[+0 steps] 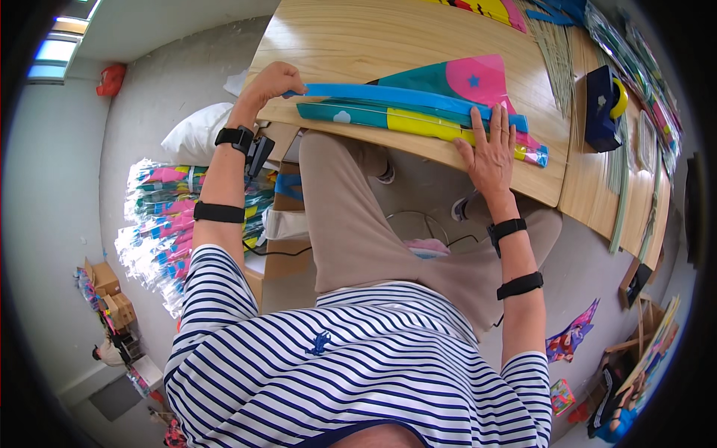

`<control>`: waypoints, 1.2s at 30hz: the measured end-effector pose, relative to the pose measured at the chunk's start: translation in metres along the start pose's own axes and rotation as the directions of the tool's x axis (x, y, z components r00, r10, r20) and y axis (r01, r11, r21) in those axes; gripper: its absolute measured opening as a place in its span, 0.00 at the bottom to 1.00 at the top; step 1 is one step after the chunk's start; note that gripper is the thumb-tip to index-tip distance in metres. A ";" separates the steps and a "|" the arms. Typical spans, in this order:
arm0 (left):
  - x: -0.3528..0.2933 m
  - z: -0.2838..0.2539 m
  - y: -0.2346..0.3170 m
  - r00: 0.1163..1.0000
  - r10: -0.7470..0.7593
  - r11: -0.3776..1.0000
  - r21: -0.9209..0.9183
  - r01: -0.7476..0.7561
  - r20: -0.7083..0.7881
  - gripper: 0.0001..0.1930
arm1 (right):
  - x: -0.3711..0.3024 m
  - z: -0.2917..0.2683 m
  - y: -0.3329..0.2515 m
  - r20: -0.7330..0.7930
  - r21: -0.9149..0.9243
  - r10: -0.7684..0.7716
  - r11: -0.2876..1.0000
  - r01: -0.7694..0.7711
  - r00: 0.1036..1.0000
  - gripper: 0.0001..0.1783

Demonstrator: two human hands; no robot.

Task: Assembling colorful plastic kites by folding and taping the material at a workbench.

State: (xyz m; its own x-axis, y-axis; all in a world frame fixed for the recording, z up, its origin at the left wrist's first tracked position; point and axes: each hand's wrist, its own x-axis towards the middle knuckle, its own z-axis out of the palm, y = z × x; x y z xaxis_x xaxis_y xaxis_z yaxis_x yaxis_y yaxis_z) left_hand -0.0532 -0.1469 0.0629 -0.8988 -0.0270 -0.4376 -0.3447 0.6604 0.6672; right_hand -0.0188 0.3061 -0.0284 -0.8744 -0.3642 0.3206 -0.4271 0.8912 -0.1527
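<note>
A thin, shiny plastic sheet in teal, pink and yellow lies partly folded along the table's near edge. Lengthwise across it runs a long blue strip. At the left, the strip's end is pinched in the closed fingers of my left hand, just above the table edge. My right hand lies flat near the other end, fingers spread, pressing on the strip and the folded sheet. A thin rod seems to run along the fold below the strip; its right end is hidden.
Thin sticks lie at the table's right, near a dark blue tape dispenser with yellow tape. Plastic-wrapped colourful bundles line the far right edge. On the floor at left are stacked packed bundles and a white bag.
</note>
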 end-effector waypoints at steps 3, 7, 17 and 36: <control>-0.005 0.002 0.015 0.999 0.045 0.999 0.001 -0.045 0.016 0.11 | 0.000 0.000 0.000 0.007 0.000 0.004 1.000 -0.004 1.000 0.38; -0.015 0.009 0.048 0.993 0.109 0.994 0.027 -0.110 0.050 0.11 | -0.001 0.000 0.000 -0.001 -0.001 0.005 1.000 -0.005 1.000 0.38; 0.018 0.089 0.112 0.953 0.216 0.976 -0.050 -0.210 0.211 0.11 | 0.001 0.001 -0.001 -0.024 -0.002 -0.008 1.000 0.008 1.000 0.38; 0.048 0.174 0.170 0.965 0.190 0.978 -0.115 -0.171 0.180 0.09 | 0.000 0.002 -0.001 -0.060 0.039 0.026 0.999 -0.023 0.998 0.38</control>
State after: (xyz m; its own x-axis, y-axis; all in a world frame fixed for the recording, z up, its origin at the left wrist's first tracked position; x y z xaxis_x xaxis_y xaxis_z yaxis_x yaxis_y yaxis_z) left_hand -0.1080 0.0948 0.0505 -0.8842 0.2346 -0.4040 -0.2144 0.5645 0.7971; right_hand -0.0186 0.3049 -0.0300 -0.8698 -0.3244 0.3717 -0.4152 0.8882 -0.1965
